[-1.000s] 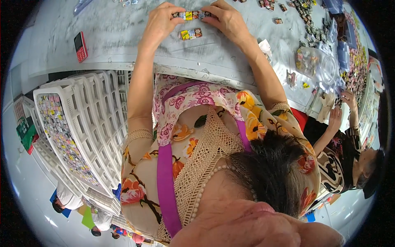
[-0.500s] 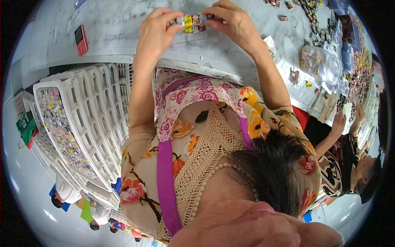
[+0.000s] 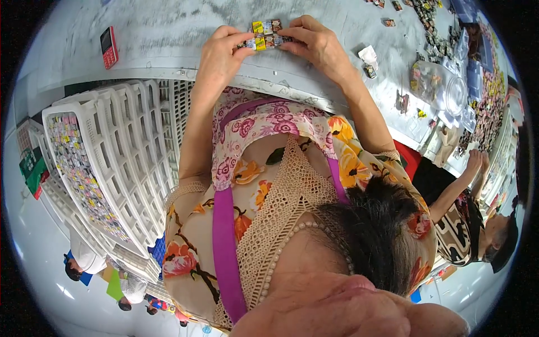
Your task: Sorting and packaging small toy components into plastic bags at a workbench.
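Close to the table's front edge, my two hands pinch a short row of small printed wrapped pieces (image 3: 261, 42) by its ends. My left hand (image 3: 219, 56) has thumb and fingertips closed on the left end. On the right end, the fingers of my right hand (image 3: 319, 44) are closed in the same way. Just beyond this row, a shorter row of similar yellow, black and brown pieces (image 3: 267, 26) lies on the table, side by side with it and seemingly touching. My fingertips hide the outermost pieces of the near row.
A red phone (image 3: 109, 48) lies on the grey table (image 3: 163, 33) at the left. To the right are crumpled white paper (image 3: 368, 55), a clear plastic jar (image 3: 435, 84) and heaps of wrapped pieces (image 3: 429, 33). White plastic crates (image 3: 120, 151) stand left of me; a co-worker (image 3: 457, 224) works at the right.
The held row has come toward me, from the far side of the shorter row to its near side. Both hands moved with it. The co-worker's hands have drawn together.
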A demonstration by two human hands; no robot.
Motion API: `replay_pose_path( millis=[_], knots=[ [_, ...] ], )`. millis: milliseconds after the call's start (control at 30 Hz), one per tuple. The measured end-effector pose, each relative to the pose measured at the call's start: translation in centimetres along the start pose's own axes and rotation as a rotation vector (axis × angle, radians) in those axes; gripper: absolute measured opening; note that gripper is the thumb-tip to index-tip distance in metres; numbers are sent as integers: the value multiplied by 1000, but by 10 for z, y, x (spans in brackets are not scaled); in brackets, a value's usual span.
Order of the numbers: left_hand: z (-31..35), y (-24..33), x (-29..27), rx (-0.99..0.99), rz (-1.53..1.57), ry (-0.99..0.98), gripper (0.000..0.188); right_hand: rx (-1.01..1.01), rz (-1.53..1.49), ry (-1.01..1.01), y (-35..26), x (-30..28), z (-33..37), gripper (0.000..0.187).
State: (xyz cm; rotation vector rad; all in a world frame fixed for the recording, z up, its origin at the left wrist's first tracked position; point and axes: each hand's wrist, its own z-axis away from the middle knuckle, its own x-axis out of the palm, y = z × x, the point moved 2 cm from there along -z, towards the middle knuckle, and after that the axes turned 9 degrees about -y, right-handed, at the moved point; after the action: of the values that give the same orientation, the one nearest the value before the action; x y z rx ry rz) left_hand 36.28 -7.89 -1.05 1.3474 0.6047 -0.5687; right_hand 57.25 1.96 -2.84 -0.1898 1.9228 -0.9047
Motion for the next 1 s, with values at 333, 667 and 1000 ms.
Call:
replay_pose_path(
  millis=[333, 667, 1000],
  knots=[
    [-6, -7, -1, 20, 63, 27, 33, 96, -127, 92, 11, 5, 0, 32],
    [-12, -19, -1, -50, 77, 58, 32, 107, -158, 24, 13, -2, -7, 37],
    [5, -9, 0, 4, 90, 179, 33, 179, -132, 71, 14, -15, 11, 25]
  ],
)
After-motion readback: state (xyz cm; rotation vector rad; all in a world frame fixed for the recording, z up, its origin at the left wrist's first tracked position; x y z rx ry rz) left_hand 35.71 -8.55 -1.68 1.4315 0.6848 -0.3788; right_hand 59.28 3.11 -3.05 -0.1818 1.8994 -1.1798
